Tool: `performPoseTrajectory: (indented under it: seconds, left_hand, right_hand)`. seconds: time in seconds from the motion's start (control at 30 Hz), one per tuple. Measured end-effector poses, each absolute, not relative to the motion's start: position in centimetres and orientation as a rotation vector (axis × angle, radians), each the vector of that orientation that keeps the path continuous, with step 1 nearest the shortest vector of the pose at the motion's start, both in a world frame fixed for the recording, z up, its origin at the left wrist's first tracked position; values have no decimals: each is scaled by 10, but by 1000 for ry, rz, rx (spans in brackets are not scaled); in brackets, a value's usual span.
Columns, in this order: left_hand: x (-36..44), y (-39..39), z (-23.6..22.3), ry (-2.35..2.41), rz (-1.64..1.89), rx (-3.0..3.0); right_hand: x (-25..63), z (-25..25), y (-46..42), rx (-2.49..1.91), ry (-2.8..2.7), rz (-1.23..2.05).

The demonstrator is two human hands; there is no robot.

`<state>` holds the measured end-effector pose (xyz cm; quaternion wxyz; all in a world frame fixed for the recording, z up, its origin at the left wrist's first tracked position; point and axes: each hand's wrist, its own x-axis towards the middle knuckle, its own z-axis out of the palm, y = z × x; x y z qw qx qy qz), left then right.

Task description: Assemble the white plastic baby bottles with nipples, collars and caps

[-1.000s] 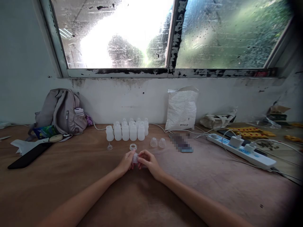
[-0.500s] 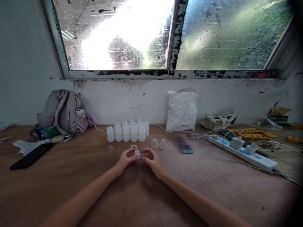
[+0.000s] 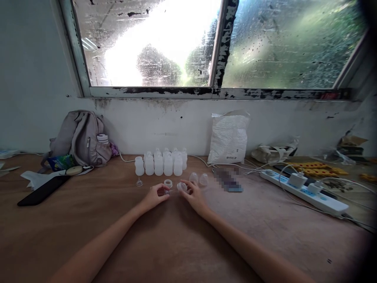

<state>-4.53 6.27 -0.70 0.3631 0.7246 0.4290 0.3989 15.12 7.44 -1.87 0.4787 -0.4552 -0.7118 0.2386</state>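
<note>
My left hand [image 3: 155,196] curls its thumb and fingers around a small clear piece [image 3: 167,192] that resembles a bottle teat, low over the table. My right hand [image 3: 193,195] pinches a whitish, round, ring-like bottle collar [image 3: 182,186], tilted, its inside partly hidden by the fingers. A white collar ring [image 3: 167,183] lies flat just beyond, between the hands. Two clear domed caps [image 3: 193,177] stand beside my right fingers. Behind are several frosted baby bottles [image 3: 159,165] in rows, with an untopped bottle [image 3: 139,166] at the left end. A clear teat [image 3: 139,182] sits before it.
A grey backpack [image 3: 84,137] and a black phone-like slab [image 3: 44,191] are at left. A white plastic bag [image 3: 229,137] leans on the wall. At right lie a partly blurred flat item [image 3: 228,181], a power strip [image 3: 306,192] with cables, and yellow parts [image 3: 315,169].
My hands have drawn apart from the ridged white piece they held together. The right now holds the collar tilted, farther right; the left holds the clear piece. The view has shifted slightly.
</note>
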Motion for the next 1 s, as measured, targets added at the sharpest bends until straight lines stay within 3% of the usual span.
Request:
performPoseTrajectory:
  seconds: [0.13, 0.33, 0.6, 1.0]
  left_hand:
    - [-65, 67, -3, 1312, 952, 2250]
    - [-87, 74, 5, 1444, 801, 2640]
    - [-111, 98, -7, 1871, 1054, 2502]
    - [-117, 107, -19, 1954, 950, 2490]
  right_hand:
    - [155, -25, 96, -1203, -1961, 278]
    - [143, -30, 116, -1208, -2060, 140]
    - [143, -34, 120, -1163, -2087, 100]
    - [140, -32, 111, -1102, -2229, 0]
